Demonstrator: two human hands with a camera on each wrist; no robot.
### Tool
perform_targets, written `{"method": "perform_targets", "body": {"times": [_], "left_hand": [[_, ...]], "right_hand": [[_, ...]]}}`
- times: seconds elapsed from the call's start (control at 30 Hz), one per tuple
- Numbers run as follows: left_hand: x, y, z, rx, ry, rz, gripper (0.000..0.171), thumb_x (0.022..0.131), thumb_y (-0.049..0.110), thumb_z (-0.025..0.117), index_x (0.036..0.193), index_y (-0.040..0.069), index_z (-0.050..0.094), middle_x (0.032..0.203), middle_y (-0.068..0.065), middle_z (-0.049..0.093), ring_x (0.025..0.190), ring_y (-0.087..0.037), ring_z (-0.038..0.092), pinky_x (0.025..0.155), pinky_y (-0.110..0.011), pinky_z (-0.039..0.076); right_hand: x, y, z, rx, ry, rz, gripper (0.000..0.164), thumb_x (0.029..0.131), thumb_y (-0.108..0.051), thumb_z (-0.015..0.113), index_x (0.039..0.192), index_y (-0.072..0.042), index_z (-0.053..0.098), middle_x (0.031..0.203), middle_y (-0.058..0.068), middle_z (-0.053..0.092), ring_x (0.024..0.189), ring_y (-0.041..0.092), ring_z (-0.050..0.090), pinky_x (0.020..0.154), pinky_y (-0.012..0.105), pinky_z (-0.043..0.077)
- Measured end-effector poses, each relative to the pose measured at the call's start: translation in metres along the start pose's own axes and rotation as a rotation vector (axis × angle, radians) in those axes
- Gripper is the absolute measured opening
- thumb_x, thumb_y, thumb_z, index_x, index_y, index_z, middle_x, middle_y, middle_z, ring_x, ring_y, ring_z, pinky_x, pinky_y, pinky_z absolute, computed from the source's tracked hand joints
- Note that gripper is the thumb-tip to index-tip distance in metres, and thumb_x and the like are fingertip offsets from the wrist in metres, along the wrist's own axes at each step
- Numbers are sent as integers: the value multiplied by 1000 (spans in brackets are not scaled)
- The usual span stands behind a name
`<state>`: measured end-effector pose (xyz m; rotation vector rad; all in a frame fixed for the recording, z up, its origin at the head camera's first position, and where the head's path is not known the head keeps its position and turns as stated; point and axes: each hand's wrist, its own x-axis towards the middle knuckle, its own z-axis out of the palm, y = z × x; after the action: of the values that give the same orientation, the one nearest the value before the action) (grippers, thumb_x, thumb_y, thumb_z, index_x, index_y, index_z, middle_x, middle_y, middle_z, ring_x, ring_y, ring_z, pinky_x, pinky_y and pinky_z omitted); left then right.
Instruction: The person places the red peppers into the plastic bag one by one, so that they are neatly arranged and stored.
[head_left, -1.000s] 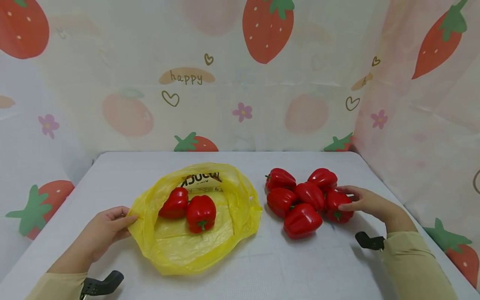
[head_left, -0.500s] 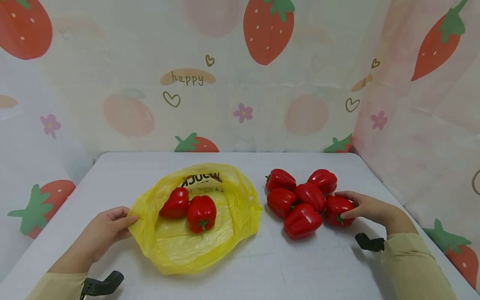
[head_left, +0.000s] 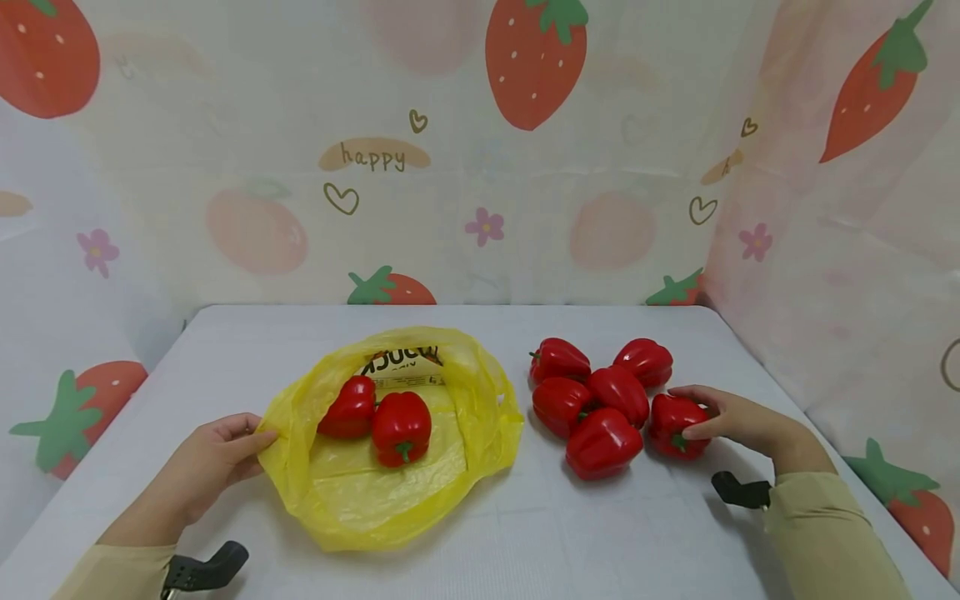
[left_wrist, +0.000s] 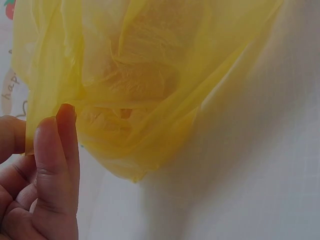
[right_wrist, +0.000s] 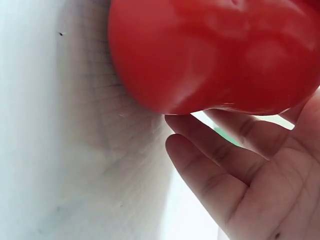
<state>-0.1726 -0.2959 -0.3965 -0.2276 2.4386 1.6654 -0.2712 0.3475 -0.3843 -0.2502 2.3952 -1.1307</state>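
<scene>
A yellow plastic bag [head_left: 491,433] lies with its mouth spread wide and two red bell peppers [head_left: 402,429] inside. My left hand [head_left: 206,467] pinches the left edge of its rim; the left wrist view shows thumb and fingers [left_wrist: 52,165] on the thin film. At the right of a loose pepper group, my right hand [head_left: 738,421] holds one red bell pepper [head_left: 671,412], thumb in front near its green stem and fingers behind. In the right wrist view, this pepper [right_wrist: 210,55] fills the top, fingertips against its side. It appears to rest on the table.
Several more red bell peppers [head_left: 618,393] sit close together between the bag and my right hand, on a white-covered table [head_left: 540,542]. Behind and at the sides hang curtains [head_left: 525,175] printed with strawberries.
The pepper in my right hand has shifted slightly toward me, away from the group, and the hand has dropped a little with it. My left hand and the bag stay as they were.
</scene>
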Motion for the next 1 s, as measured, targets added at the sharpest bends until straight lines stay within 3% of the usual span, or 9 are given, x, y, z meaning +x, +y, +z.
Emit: {"method": "perform_targets", "body": {"times": [0.3, 0.63, 1.0], "left_hand": [[0, 0, 0, 4, 0, 1, 46, 88, 38, 59, 112, 0, 53, 101, -4, 60, 84, -16, 58, 75, -25, 53], [1, -1, 0, -5, -1, -4, 44, 88, 36, 58, 111, -1, 53, 99, -3, 60, 82, -16, 58, 74, -24, 53], [0, -2, 0, 0, -3, -8, 46, 87, 39, 59, 112, 0, 53, 101, -4, 59, 85, -16, 57, 75, -24, 53]], "right_hand": [[-5, -2, -2, 53, -68, -13, 77, 77, -22, 70, 139, -5, 28, 134, 21, 32, 120, 37, 32, 84, 44, 49], [-5, -11, -2, -27, 23, -65, 72, 74, -28, 72, 133, -5, 37, 128, 19, 40, 116, 35, 37, 80, 39, 50], [-11, -43, -10, -64, 21, -158, 68, 77, -25, 70, 133, -5, 37, 127, 20, 42, 110, 34, 45, 77, 38, 52]]}}
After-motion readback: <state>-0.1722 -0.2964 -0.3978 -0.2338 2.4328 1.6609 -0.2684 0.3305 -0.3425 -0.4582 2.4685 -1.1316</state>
